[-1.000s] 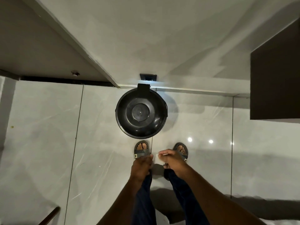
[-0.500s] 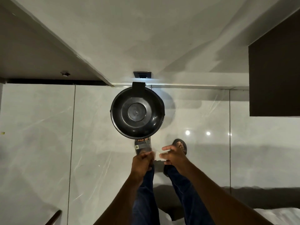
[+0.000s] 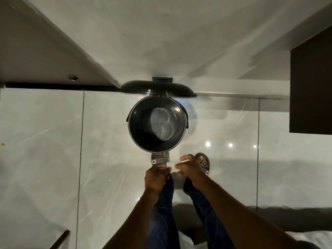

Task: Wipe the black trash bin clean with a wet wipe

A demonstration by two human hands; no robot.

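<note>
The round black trash bin [image 3: 138,130] stands on the tiled floor against the wall, straight ahead of my feet. Its lid [image 3: 158,88] is swung up against the wall, so I see down into the empty inside with a pale bottom. My left foot rests on the pedal at the bin's near edge. Just below the bin, my left hand [image 3: 156,177] and my right hand [image 3: 190,168] hold a small white wet wipe [image 3: 172,166] stretched between their fingers, above my sandals.
A dark cabinet [image 3: 310,90] juts out at the right. A grey wall with a slanted ledge [image 3: 71,45] runs behind the bin. A wooden stick end [image 3: 60,239] shows at the bottom left. White fabric [image 3: 319,238] lies at the bottom right. Glossy floor tiles [image 3: 45,159] spread to the left.
The bin's lid has swung from closed to fully raised, with my left foot moved onto the pedal. My hands stay together on the wipe, now pulled slightly apart.
</note>
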